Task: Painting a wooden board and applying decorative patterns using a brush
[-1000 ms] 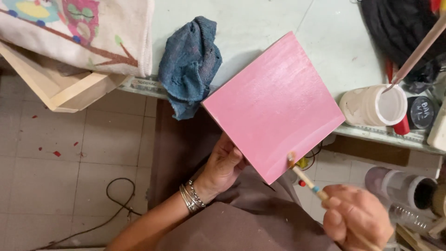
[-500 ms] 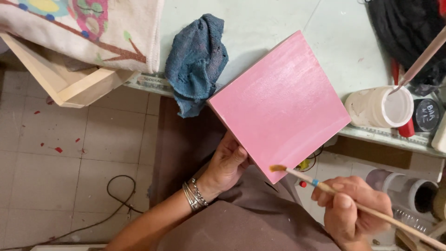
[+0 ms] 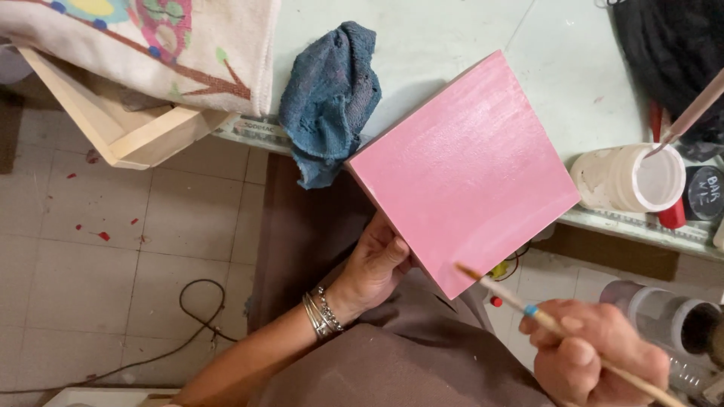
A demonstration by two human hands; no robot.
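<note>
1 pink painted square panel [image 3: 464, 169] sits tilted like a diamond, half over the edge of the pale worktable [image 3: 452, 38], its lowest corner pointing down toward the person. The left hand [image 3: 373, 267] grips its lower left edge, thumb curled over the rim, several bangles at the wrist. The right hand [image 3: 592, 358] is closed around 1 thin paintbrush [image 3: 543, 320]; the brush's long axis runs diagonally from lower right to upper left, its bristle tip touching the panel's lower right edge near that corner. Also in view: 1 blue rag [image 3: 332, 94] bunched just beside the panel's left corner, 1 white paint-smeared cup [image 3: 630, 181] at the right with 1 stick [image 3: 690, 113] standing in it, and 1 embroidered cloth [image 3: 151, 38] draped over a wooden frame [image 3: 128, 132].
</note>
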